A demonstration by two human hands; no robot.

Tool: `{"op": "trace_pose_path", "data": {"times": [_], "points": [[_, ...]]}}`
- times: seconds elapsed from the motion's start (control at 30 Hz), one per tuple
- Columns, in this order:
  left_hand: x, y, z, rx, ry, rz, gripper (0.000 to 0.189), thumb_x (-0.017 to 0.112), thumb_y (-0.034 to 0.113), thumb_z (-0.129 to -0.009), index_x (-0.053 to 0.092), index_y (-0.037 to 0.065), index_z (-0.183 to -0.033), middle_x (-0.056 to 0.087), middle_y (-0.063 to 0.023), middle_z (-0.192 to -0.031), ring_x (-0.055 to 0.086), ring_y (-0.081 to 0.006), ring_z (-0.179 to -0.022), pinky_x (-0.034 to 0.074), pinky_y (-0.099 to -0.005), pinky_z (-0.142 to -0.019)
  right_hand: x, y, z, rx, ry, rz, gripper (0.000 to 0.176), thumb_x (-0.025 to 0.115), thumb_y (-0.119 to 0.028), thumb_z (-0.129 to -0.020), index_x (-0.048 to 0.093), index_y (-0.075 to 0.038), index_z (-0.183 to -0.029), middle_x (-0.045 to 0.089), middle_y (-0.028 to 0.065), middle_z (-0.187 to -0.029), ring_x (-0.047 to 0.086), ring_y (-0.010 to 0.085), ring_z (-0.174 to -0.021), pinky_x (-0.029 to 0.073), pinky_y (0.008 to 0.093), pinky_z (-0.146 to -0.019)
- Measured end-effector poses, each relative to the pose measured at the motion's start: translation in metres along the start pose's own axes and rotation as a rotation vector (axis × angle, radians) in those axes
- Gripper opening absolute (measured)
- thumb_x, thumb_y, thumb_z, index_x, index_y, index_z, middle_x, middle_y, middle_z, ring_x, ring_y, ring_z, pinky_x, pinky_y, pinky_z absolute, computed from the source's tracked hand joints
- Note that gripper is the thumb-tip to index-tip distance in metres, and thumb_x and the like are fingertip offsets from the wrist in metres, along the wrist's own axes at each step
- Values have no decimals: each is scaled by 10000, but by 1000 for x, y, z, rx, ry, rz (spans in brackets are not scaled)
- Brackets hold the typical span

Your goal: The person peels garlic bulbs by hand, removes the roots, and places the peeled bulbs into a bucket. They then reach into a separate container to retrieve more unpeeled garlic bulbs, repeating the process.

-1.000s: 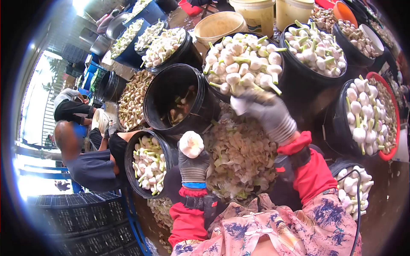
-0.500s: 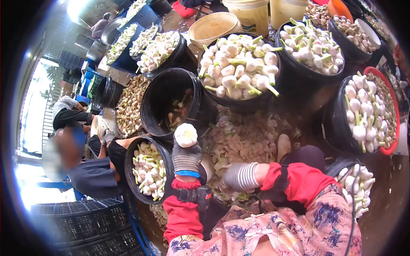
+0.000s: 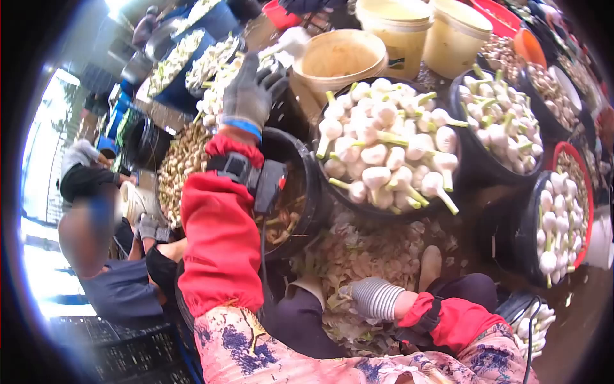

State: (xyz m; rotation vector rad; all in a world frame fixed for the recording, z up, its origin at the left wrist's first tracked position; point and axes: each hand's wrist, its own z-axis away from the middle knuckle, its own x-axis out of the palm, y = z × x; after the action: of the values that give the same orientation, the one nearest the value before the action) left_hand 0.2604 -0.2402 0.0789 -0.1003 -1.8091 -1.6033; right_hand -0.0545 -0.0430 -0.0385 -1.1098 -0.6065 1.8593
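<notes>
My left hand (image 3: 248, 96), in a grey glove with a blue cuff, reaches far forward over the black buckets. Its fingers are spread and hold nothing. Just beyond the fingertips is a motion-blurred white garlic bulb (image 3: 294, 40), apparently apart from the hand. Below that arm is a black bucket (image 3: 307, 192) with some brownish scraps inside. My right hand (image 3: 372, 298), also gloved, stays low above the heap of garlic peelings (image 3: 364, 256). Its fingers are curled, and whatever they hold is hidden. A large heaped bucket of trimmed garlic (image 3: 387, 144) stands in front of me.
More garlic-filled buckets (image 3: 499, 125) stand to the right, one beside a red-rimmed basin (image 3: 579, 185). Cream buckets (image 3: 396, 32) are at the back. Untrimmed garlic (image 3: 185, 169) lies on the floor at left, near a seated person (image 3: 128, 281). Black crates (image 3: 121, 349) are at lower left.
My left arm has stretched forward and left, and its hand has opened and let go of the white garlic bulb. My right hand stays low near the peelings. The view has shifted.
</notes>
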Motion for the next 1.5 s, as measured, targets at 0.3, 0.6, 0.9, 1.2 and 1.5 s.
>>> {"op": "trace_pose_path", "data": {"times": [0.3, 0.6, 0.9, 1.2, 1.5], "points": [[-208, -89, 9, -459, 40, -1603, 345, 521, 299, -888, 628, 61, -1114, 659, -144, -1023, 638, -258, -924, 478, -349, -843, -34, 32, -23, -107, 85, 176, 375, 631, -122, -705, 596, -72, -1076, 602, 130, -1078, 577, 333, -966, 467, 406, -815], [-235, -198, -23, -835, -504, -2123, 470, 567, 304, -835, 523, 33, -1217, 581, -177, -1182, 559, -339, -1090, 439, -376, -916, -37, 38, -41, 6, 185, -142, 379, 582, -366, -836, 583, -85, -1091, 584, 134, -1037, 566, 324, -940, 445, 458, -809], [-176, -75, 83, -308, -98, -1167, 431, 682, 148, -710, 506, 39, -1088, 591, -83, -916, 589, -174, -863, 486, -298, -756, -50, 14, -27, -53, 246, -57, 193, 630, -207, -745, 639, -135, -924, 627, 119, -871, 579, 349, -868, 454, 438, -752], [-20, -52, 251, -376, 21, 5, 585, 670, 129, -766, 446, 57, -1302, 535, -78, -1150, 532, -198, -1052, 442, -330, -917, -45, -11, -23, -215, 846, -842, 466, 733, -276, -732, 598, -32, -1106, 634, 105, -992, 602, 196, -927, 470, 313, -834], [8, -99, 337, 5, 74, -543, 586, 716, -6, -712, 420, 23, -1217, 500, -54, -1105, 510, -154, -1007, 425, -273, -910, -17, -6, 18, -231, 763, -1465, 589, 689, -118, -794, 425, 11, -1304, 634, 74, -974, 589, 100, -817, 503, 247, -704]]}}
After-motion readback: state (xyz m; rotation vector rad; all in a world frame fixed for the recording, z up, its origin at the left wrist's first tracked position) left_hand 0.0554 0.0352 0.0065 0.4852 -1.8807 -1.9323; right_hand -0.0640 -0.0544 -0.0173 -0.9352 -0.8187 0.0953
